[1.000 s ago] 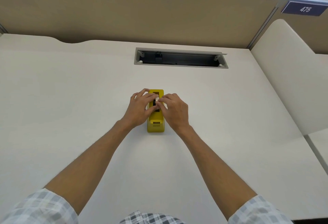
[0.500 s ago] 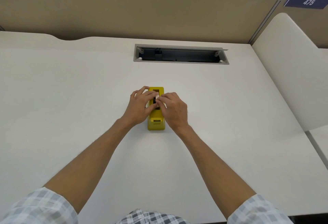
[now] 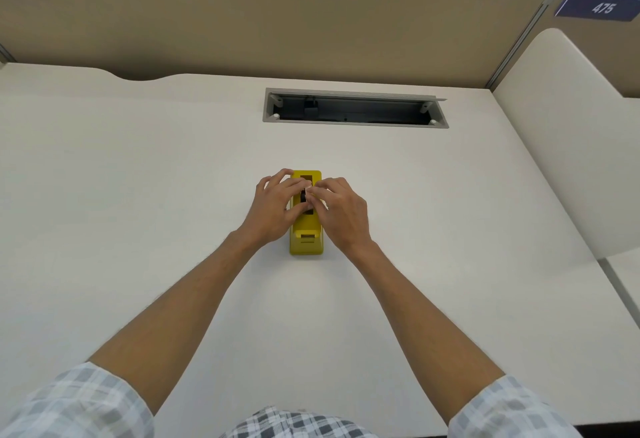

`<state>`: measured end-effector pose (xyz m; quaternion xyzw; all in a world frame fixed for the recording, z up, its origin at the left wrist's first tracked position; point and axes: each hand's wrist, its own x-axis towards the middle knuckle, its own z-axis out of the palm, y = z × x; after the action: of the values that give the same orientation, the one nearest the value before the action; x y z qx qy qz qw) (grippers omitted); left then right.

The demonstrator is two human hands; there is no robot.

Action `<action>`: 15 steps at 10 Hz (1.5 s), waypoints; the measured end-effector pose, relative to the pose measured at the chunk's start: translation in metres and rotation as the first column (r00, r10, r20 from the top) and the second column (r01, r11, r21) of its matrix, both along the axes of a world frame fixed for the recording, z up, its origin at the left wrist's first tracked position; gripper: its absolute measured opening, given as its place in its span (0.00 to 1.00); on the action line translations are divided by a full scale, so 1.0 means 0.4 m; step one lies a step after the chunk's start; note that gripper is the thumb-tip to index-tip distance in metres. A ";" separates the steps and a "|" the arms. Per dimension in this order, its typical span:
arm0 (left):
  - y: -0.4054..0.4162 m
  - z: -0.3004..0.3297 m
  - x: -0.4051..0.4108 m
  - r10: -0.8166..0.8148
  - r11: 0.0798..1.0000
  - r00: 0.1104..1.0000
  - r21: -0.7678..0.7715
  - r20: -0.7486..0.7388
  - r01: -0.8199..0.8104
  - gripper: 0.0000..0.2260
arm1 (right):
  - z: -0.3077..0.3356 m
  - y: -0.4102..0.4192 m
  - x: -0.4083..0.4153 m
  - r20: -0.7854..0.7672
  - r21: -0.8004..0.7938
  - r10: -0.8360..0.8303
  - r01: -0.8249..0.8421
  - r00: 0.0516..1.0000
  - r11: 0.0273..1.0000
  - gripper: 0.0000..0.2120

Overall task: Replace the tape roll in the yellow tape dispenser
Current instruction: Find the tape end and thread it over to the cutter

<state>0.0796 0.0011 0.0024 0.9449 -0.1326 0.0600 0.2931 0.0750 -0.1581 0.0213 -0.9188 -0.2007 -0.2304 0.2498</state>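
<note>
Both hands work at the roll slot of the yellow tape dispenser, and little has moved in the last second.

The yellow tape dispenser [image 3: 307,229] stands mid-bench [image 3: 138,212], its cutter end toward the person. The left hand [image 3: 275,210] curls round the dispenser's left side with its thumb at the slot, and the right hand [image 3: 343,214] meets it from the right, its fingers [image 3: 317,191] pinching something small and pale over the dark opening. I cannot tell whether that is the tape roll, its core or a loose tape end. Compared with a second ago, both hands sit in nearly the same grip and the dispenser has not shifted on the bench; only the fingertips seem to have closed in slightly. By my judgement the roll is being seated or freed, not yet done.
</note>
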 end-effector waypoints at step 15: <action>-0.001 0.002 0.000 0.007 1.000 1.000 -0.001 -0.013 -0.007 0.18 | 0.003 0.001 0.002 -0.020 -0.047 -0.010 0.009 1.000 0.999 0.05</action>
<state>0.0795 0.0009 0.0031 0.9456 -0.1273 0.0550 0.2944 0.0756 -0.1577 0.0225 -0.9277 -0.1993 -0.2174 0.2291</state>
